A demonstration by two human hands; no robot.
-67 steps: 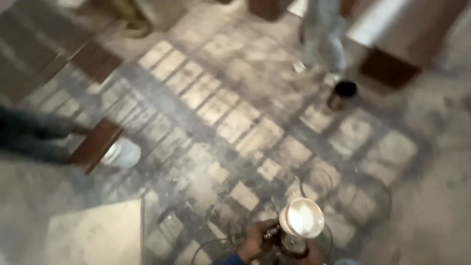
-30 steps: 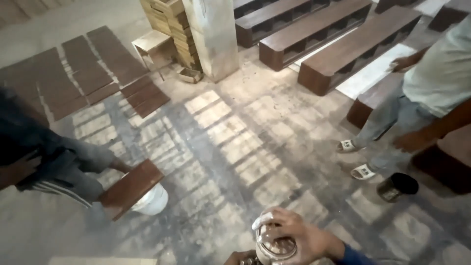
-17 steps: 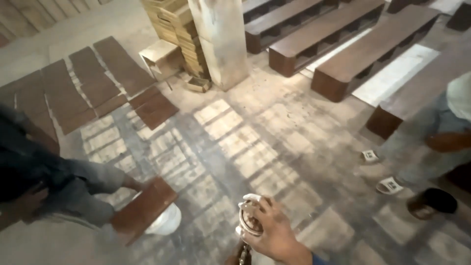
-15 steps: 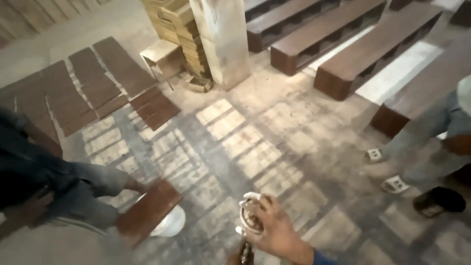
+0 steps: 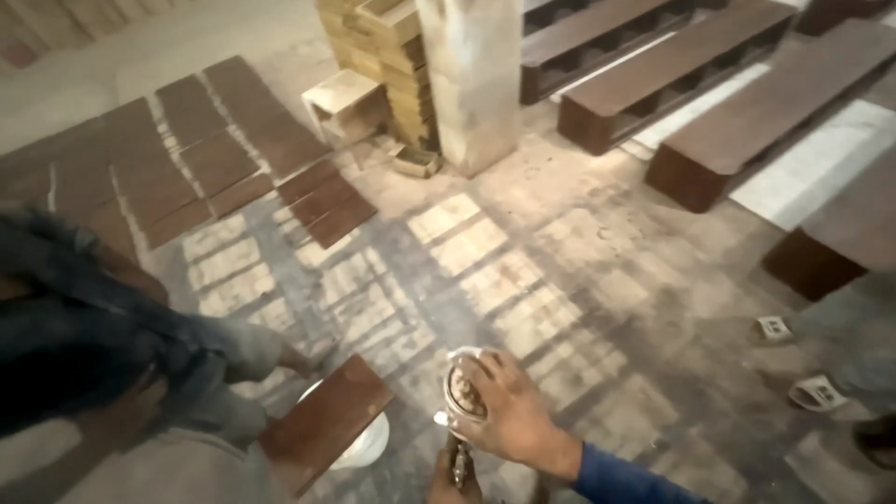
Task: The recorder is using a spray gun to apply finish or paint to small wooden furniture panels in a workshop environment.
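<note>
My right hand [image 5: 511, 417], in a blue sleeve, is closed over the top of a small round cup [image 5: 461, 392] that has a white rim and brown contents. The cup sits on a dark metal spray tool [image 5: 456, 461]. My left hand [image 5: 452, 483] grips that tool from below at the bottom edge of the view, and only its knuckles show. Both hands are low in the middle, above a dusty floor marked with pale rectangles.
A crouching person in dark clothes [image 5: 103, 345] at the left holds a brown board [image 5: 322, 422] over a white bowl [image 5: 366, 446]. Brown boards [image 5: 215, 159] lie in rows at the upper left. A pillar [image 5: 471, 75], stacked pale blocks [image 5: 383, 47], long brown benches [image 5: 653, 75] and another person's sandalled feet [image 5: 814, 392] stand beyond.
My view has swung left, so the standing person has slid to the right edge. My right hand has stayed on the cup, which was uncovered 2.2 s ago.
</note>
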